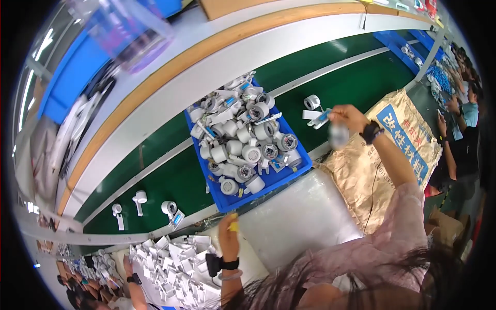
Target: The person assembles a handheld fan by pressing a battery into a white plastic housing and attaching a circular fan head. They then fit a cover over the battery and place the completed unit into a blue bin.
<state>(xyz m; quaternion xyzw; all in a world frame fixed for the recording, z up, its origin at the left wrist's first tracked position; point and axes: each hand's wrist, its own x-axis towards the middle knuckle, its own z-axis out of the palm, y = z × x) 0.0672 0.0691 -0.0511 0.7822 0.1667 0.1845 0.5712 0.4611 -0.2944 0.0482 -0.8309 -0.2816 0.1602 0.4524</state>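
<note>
"Right hand [350, 118] out over the green belt [352, 84], apparently clamped on a blurred, round pale part [338, 136]. Hangs just below the fingers."

"Which step in hand?"

"Probably handling single pieces at the belt. Picking up or setting down: impossible to say."

"And needed for the next move?"

"Likely a steady pinch, and care around the loose pieces close by."

"Pointing which way?"

"Too smeared to read on the round part; shows no definite long axis. Just left, at the fingertips, a slim white piece with a blue strip [320, 119]. Slants lengthwise from lower left to upper right. Cannot tell whether gripped too, or joined to the round part."

"Further out?"

"Beyond, on the belt, a white ring-shaped head [311, 102]. Farther left, a blue bin [268, 190] piled with white round-headed parts [244, 135]. Near its front left corner, the left hand [228, 238], with a yellow patch [233, 226] at the fingers. Cannot tell whether open or holding anything. To the right, a gold-brown sack [361, 181]; lower left, a heap of white pieces [173, 266]; beside that, a co-worker's hand [127, 265]."
</note>
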